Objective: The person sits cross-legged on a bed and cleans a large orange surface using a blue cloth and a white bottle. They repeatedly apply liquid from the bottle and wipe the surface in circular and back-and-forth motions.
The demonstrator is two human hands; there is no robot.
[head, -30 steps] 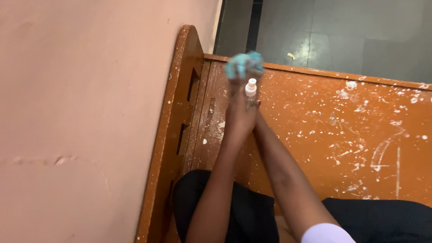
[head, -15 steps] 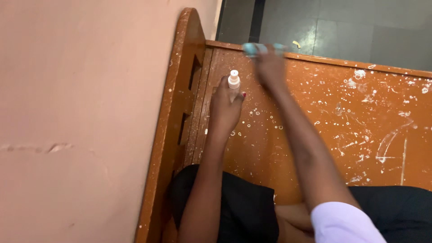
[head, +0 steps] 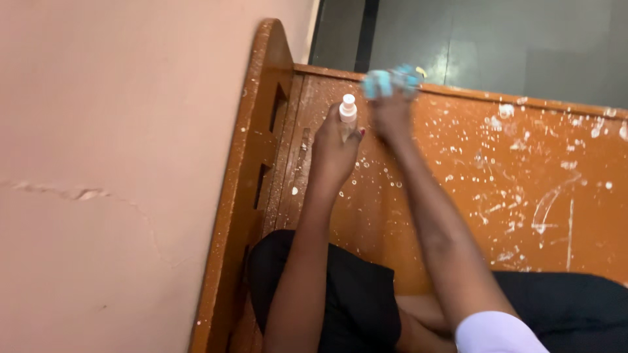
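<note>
My left hand (head: pixel 335 153) is closed around a small spray bottle with a white cap (head: pixel 348 112), held just above the orange-brown wooden bench seat (head: pixel 497 189) near its left end. Just to the right, my right hand (head: pixel 391 114) grips a crumpled light blue cloth (head: pixel 390 81) and presses it on the seat by the far edge. The seat is covered in white paint splatters and specks. The cloth is motion-blurred.
A pink wall (head: pixel 118 163) fills the left side. The bench's curved wooden end piece (head: pixel 252 163) stands against it. Dark grey floor tiles (head: pixel 510 46) lie beyond the bench's far edge. My dark clothing (head: pixel 353 301) covers the near part of the seat.
My hands, together a second ago, have separated. The right hand swung the cloth right along the far edge, then back left. The left hand with the bottle shifted slightly left.
</note>
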